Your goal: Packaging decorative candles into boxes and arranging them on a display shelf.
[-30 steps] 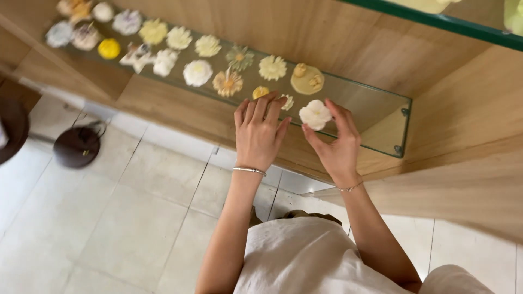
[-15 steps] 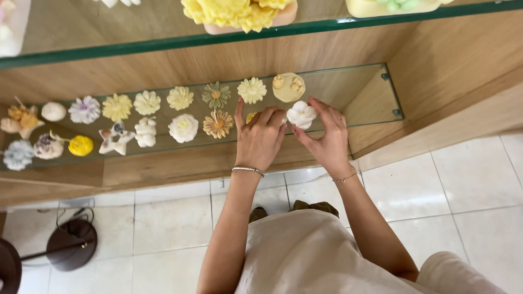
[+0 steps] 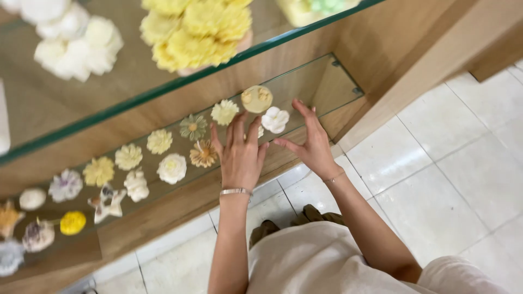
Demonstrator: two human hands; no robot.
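Down low, reaching over a glass shelf (image 3: 327,81) set in a wooden cabinet (image 3: 392,49), both hands spread and grasping nothing. Left hand (image 3: 239,155) lying flat with fingers fanned, covering a small pale candle that is barely peeking out by the fingertips, and sitting just beside an orange daisy-shaped candle (image 3: 203,154). Right hand (image 3: 310,141) hovering released, fingers extended, thumb pointing toward the left hand, fingertips near a white flower candle (image 3: 275,120); touching it or not, impossible to tell. Resting just behind that one, a round beige candle (image 3: 257,99) with small shapes on top. Running off to the left in two loose rows: a cream chrysanthemum candle (image 3: 224,112), a green-petalled daisy candle (image 3: 193,127), a white rose candle (image 3: 172,168), and more in yellow, lilac and white.

Judging the risk: crowding so many small pieces near the front edge of bare glass, with nothing showing along it to stop a slide. Sweeping a flat palm sideways could be nudging the orange daisy or the hidden pale piece off onto the white tiled floor (image 3: 436,179). Brushing the white flower with the right fingertips could be knocking it against the beige round one and chipping thin petals. Leaning weight on the glass, also unwise.
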